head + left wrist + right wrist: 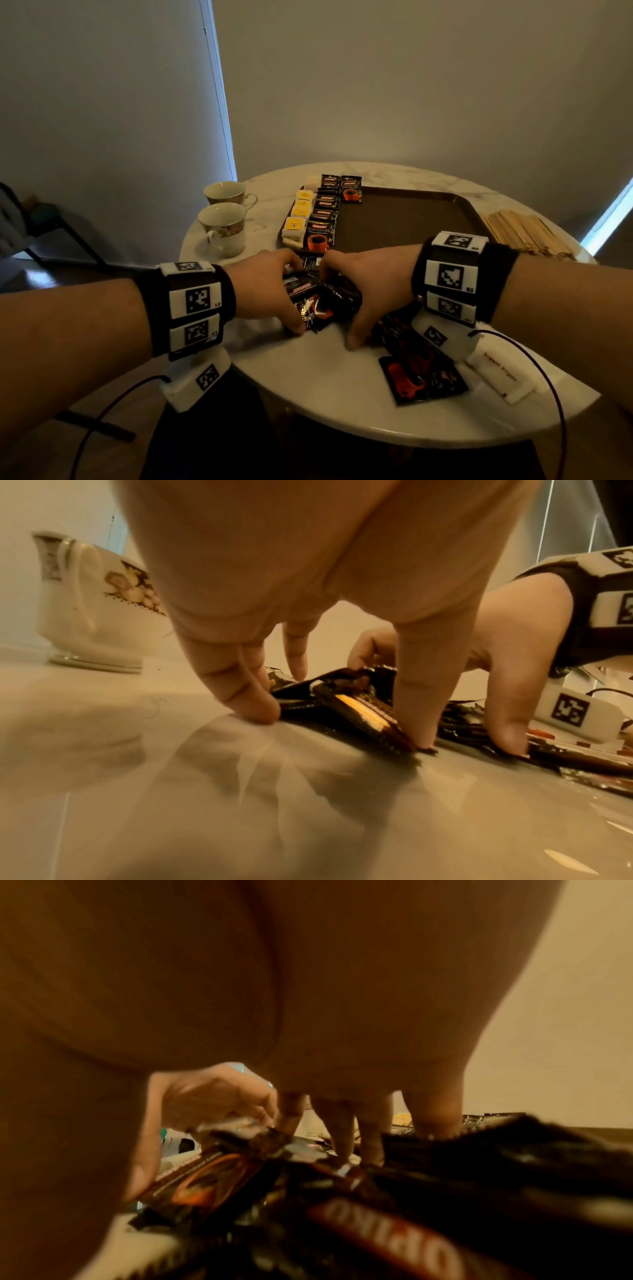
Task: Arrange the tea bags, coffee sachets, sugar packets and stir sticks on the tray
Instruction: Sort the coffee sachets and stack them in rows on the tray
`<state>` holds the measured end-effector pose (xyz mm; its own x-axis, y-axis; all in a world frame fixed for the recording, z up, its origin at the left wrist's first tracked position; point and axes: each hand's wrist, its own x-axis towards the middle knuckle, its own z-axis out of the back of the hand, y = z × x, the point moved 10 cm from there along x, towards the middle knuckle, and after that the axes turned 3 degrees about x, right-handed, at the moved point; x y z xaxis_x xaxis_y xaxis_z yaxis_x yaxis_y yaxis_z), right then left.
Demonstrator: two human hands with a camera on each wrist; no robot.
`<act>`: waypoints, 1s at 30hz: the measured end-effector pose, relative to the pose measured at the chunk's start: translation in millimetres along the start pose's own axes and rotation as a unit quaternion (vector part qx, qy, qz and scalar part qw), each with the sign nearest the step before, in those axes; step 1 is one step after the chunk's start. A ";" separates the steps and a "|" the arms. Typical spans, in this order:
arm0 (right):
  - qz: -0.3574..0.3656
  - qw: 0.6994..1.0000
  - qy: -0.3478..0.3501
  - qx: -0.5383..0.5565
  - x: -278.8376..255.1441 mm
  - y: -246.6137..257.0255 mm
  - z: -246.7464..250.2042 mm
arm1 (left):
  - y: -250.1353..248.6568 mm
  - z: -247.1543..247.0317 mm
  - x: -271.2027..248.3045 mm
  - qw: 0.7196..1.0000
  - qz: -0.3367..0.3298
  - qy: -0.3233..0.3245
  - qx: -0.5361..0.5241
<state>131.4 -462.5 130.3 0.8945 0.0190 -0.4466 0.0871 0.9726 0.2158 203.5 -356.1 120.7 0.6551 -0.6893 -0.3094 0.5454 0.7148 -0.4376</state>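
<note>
A loose heap of black coffee sachets (322, 305) (356, 707) (377, 1204) lies on the marble table in front of the brown tray (404, 219). My left hand (284, 294) (335, 712) grips the heap's left side between curled fingers and thumb. From the right, my right hand (346, 301) (240, 1158) grips the same heap, thumb down on the table side. Along the tray's left edge lie a column of tea bags (296, 224) with yellow tags and a column of coffee sachets (320, 229). More loose sachets (421, 377) lie under my right wrist.
Two patterned tea cups (224, 228) (226, 193) stand left of the tray. A pile of wooden stir sticks (527, 233) lies at the table's right edge. A white brown-sugar packet (500, 373) lies at the front right. The table's front edge is close below the hands.
</note>
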 end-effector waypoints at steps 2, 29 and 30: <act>-0.007 1.000 0.008 -0.024 3.5 -0.9 -0.1 | 2.3 2.8 1.2 1.000 -0.007 -0.002 -0.022; -0.034 0.991 -0.126 0.028 0.2 -9.0 31.8 | 1.5 9.2 1.4 0.997 -0.012 0.017 0.068; -0.046 0.992 -0.111 0.025 -1.0 -10.7 30.9 | 2.9 9.8 0.7 0.997 -0.009 0.017 0.071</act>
<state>143.1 -480.1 155.3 0.9557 -0.1266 -0.2658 0.1899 0.9550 0.2279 210.7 -353.4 127.4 0.6278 -0.7044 -0.3313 0.6274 0.7098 -0.3202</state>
